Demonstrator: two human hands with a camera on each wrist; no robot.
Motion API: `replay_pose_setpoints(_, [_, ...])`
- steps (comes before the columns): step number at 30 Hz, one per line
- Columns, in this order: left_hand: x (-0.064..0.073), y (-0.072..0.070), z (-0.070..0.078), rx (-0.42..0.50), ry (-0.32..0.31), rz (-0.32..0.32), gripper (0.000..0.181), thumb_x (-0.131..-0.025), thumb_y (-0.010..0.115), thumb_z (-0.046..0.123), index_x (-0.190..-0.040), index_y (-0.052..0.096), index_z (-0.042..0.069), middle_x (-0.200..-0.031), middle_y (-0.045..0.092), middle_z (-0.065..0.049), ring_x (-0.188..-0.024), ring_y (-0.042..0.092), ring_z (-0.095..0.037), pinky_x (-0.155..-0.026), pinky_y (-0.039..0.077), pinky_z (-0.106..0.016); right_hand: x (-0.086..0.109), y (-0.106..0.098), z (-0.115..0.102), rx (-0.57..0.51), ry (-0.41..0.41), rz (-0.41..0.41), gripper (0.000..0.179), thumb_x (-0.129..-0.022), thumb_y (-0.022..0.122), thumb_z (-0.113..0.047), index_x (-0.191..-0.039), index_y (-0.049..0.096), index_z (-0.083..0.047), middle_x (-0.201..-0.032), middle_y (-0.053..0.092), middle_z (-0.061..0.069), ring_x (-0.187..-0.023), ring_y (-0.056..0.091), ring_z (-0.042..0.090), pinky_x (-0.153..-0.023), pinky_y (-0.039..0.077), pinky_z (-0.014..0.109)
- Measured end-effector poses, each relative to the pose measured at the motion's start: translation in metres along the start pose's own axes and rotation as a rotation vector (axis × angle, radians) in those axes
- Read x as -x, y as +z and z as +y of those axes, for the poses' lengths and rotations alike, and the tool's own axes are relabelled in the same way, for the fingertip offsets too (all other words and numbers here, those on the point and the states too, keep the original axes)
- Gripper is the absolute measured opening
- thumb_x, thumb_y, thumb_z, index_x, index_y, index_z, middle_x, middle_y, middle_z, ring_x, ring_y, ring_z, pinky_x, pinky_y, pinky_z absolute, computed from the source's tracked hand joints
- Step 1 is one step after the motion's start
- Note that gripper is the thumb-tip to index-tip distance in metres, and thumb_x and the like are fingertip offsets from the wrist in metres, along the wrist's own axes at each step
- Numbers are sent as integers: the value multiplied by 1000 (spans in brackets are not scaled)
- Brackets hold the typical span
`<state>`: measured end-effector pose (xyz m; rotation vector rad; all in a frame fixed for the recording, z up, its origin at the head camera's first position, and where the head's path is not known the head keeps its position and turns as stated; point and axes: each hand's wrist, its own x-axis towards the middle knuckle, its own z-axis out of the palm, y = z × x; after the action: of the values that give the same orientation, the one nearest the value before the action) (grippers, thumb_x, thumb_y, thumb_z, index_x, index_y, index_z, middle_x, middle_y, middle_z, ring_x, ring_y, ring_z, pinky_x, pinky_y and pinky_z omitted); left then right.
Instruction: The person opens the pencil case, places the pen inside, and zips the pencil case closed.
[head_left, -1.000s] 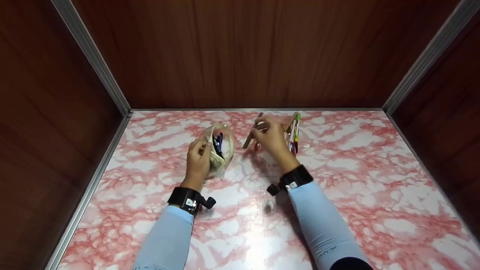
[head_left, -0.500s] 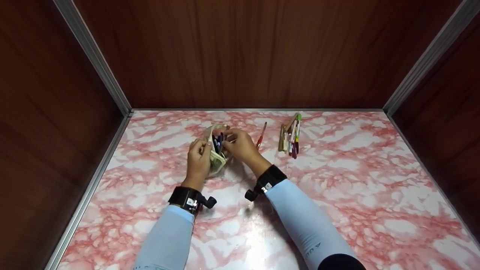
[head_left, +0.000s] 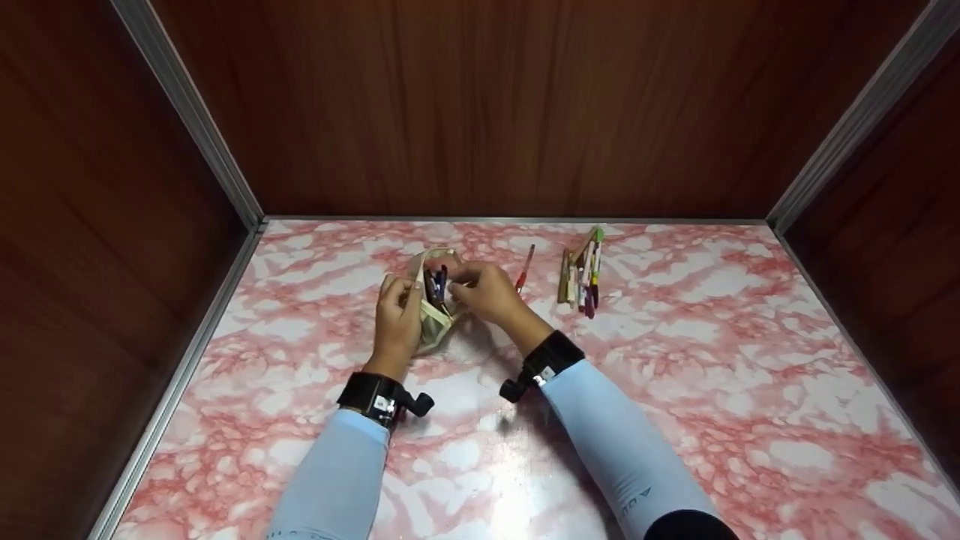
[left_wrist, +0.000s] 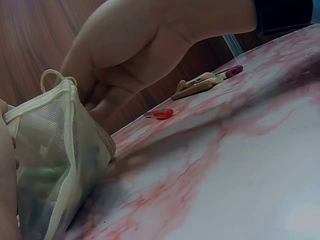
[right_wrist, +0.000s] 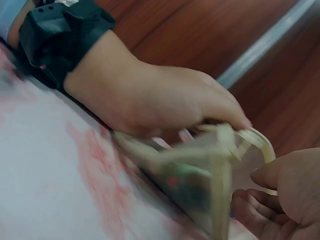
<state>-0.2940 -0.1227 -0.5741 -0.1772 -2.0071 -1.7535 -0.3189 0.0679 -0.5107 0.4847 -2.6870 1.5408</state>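
Observation:
A cream mesh pencil pouch (head_left: 435, 330) stands on the table with its mouth facing up, and several dark pens (head_left: 439, 283) show inside it. My left hand (head_left: 397, 319) grips the pouch's left rim between thumb and fingers. At the right side of the mouth is my right hand (head_left: 491, 294), fingers bent loosely beside the rim. In the right wrist view a gap shows between the right hand's thumb and fingers (right_wrist: 250, 202), with no pen visible there. The right fingertips are partly hidden behind the mesh in the left wrist view.
A red pen (head_left: 523, 279) lies just right of the right hand. Farther right is a loose group of pens and markers (head_left: 582, 277), some brown, one green-ended. Brown wood-look panels (head_left: 510, 112) enclose the back and sides of the pink marbled table (head_left: 712, 360).
My right hand carried a brown pen from the right to the pouch's mouth, then shifted slightly rightward. The brown pen no longer shows in its fingers. My left hand kept hold of the rim.

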Motion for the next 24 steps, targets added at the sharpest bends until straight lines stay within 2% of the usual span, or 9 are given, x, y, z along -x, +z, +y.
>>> replay_pose_setpoints(5, [1, 2, 1, 23, 11, 2, 20, -111, 66, 7, -95, 69, -3, -108, 62, -10, -100, 58, -13, -91, 51, -21, 8, -33, 19, 24, 74, 60, 21, -105, 76, -9, -123, 80, 2, -116, 83, 18, -101, 77, 28, -92, 65, 35])
replay_pose_setpoints(9, [2, 3, 2, 30, 13, 10, 18, -110, 68, 6, -95, 70, -3, -108, 63, -12, -99, 57, -13, -89, 48, -20, 14, -68, 34, 68, 100, 113, 23, -108, 72, -11, -126, 78, 4, -117, 82, 19, -98, 78, 32, -89, 64, 38])
replay_pose_setpoints(12, [3, 1, 2, 21, 17, 14, 16, -109, 68, 4, -95, 70, -3, -109, 64, -14, -98, 57, -14, -89, 47, -21, 20, -95, 45, 101, 118, 162, 23, -111, 70, -14, -126, 79, 2, -118, 81, 21, -97, 76, 29, -86, 60, 33])
replay_pose_setpoints(16, [2, -3, 0, -1, 25, 5, 16, -110, 67, 4, -95, 68, -2, -109, 64, -13, -99, 57, -15, -89, 48, -21, 26, -126, 59, 157, 153, 234, 24, -112, 69, -17, -125, 80, -1, -117, 80, 20, -91, 74, 26, -76, 58, 28])
replay_pose_setpoints(19, [1, -6, -1, -22, 35, -3, 18, -111, 67, 6, -95, 68, -2, -108, 63, -13, -101, 57, -15, -90, 49, -22, 27, -145, 70, 197, 170, 296, 25, -112, 68, -18, -123, 80, 0, -114, 80, 21, -90, 74, 27, -74, 58, 31])
replay_pose_setpoints(24, [2, -8, -2, -38, 48, 0, 20, -111, 66, 7, -93, 68, -2, -107, 64, -13, -102, 57, -14, -91, 50, -22, 29, -165, 88, 211, 207, 355, 26, -113, 64, -16, -124, 78, 2, -118, 80, 22, -93, 73, 29, -80, 57, 36])
